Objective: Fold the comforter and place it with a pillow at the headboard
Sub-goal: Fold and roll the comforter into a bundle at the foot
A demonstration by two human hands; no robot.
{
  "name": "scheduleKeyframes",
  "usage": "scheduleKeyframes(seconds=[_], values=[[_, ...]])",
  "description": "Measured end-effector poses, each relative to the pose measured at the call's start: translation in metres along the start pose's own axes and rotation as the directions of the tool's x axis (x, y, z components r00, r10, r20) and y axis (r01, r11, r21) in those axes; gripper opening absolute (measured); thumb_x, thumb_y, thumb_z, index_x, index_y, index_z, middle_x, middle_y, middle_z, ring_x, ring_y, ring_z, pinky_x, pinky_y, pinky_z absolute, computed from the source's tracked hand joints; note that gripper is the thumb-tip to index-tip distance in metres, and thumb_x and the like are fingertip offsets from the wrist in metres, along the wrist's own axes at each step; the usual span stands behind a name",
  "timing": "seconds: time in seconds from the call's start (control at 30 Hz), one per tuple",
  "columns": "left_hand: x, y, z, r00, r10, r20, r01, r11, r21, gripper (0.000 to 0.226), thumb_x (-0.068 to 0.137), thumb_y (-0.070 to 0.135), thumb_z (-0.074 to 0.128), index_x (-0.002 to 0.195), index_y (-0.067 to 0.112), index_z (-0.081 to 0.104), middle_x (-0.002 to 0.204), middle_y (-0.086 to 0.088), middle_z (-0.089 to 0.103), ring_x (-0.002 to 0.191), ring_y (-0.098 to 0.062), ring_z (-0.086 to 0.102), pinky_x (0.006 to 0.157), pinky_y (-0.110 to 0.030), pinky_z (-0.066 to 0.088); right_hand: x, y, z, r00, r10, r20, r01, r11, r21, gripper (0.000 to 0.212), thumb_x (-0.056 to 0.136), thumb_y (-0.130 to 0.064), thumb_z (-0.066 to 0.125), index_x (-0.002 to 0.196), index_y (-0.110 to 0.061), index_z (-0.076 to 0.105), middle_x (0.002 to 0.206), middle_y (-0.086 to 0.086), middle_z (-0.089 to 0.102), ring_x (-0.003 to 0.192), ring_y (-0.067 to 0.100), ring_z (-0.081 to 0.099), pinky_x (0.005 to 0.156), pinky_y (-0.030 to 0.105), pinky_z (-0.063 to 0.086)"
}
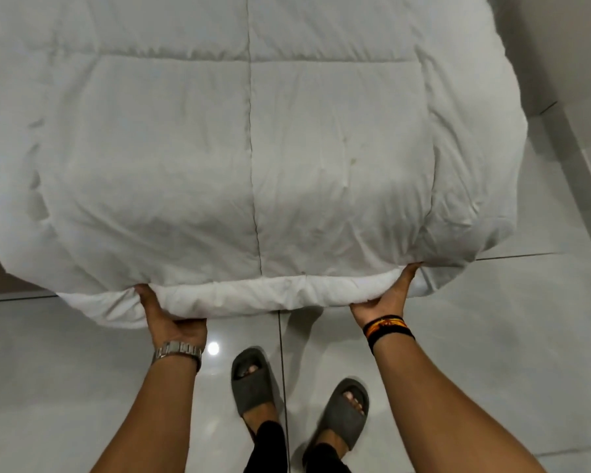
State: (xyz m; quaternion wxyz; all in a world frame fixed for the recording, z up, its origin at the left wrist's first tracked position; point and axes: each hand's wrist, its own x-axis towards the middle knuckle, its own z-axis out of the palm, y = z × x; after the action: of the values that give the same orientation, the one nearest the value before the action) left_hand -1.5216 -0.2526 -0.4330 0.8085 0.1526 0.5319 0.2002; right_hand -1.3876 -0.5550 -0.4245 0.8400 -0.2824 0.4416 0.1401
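Note:
A white quilted comforter (253, 148) fills most of the view, lying in a thick bundle with its near edge hanging over the floor. My left hand (166, 315), with a metal watch on the wrist, grips the lower layer of that near edge from below. My right hand (386, 298), with dark and orange bands on the wrist, holds the same edge further right, thumb pressed up into the fold. Both arms stretch forward. No pillow or headboard is in view.
Glossy grey floor tiles (492, 353) lie under me. My feet in grey slides (253, 380) stand between my arms. A wall and skirting (580, 114) run along the right. A strip of bed frame (0, 278) shows at the left.

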Motion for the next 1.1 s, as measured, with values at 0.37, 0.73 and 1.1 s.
scheduleKeyframes(seconds=[0.37, 0.73, 1.1], values=[[-0.154, 0.051, -0.011, 0.993, 0.036, -0.11, -0.018, 0.987, 0.163, 0.031, 0.093, 0.047, 0.066, 0.119, 0.033, 0.074, 0.109, 0.007, 0.079, 0.111, -0.02, 0.069, 0.077, -0.042, 0.064, -0.184, -0.034, 0.0, 0.857, -0.295, -0.423, 0.179, 0.94, -0.292, 0.061, 0.072, -0.043, 0.09, 0.124, -0.023, 0.067, 0.114, -0.004, 0.072, 0.102, 0.021, 0.07, 0.084, 0.037, 0.058], [-0.305, 0.169, 0.154, 0.978, 0.174, -0.115, -0.157, 0.978, 0.14, 0.075, 0.062, 0.051, 0.09, 0.128, 0.024, 0.067, 0.12, -0.005, 0.075, 0.103, -0.032, 0.073, 0.085, -0.054, 0.06, -0.323, -0.138, 0.173, 0.801, -0.542, -0.254, 0.345, 0.765, -0.545, 0.067, 0.071, -0.031, 0.083, 0.131, -0.012, 0.062, 0.125, 0.001, 0.069, 0.106, 0.02, 0.068, 0.096, 0.037, 0.056], [-0.159, 0.257, 0.323, 0.984, 0.176, 0.042, -0.181, 0.946, 0.268, 0.082, 0.054, 0.054, 0.094, 0.125, 0.024, 0.064, 0.127, 0.002, 0.071, 0.1, -0.024, 0.075, 0.07, -0.042, 0.063, -0.26, -0.211, 0.362, 0.892, -0.437, -0.12, 0.296, 0.763, -0.575, 0.075, 0.067, -0.035, 0.081, 0.134, -0.01, 0.055, 0.125, 0.005, 0.064, 0.1, 0.028, 0.066, 0.082, 0.038, 0.057]])
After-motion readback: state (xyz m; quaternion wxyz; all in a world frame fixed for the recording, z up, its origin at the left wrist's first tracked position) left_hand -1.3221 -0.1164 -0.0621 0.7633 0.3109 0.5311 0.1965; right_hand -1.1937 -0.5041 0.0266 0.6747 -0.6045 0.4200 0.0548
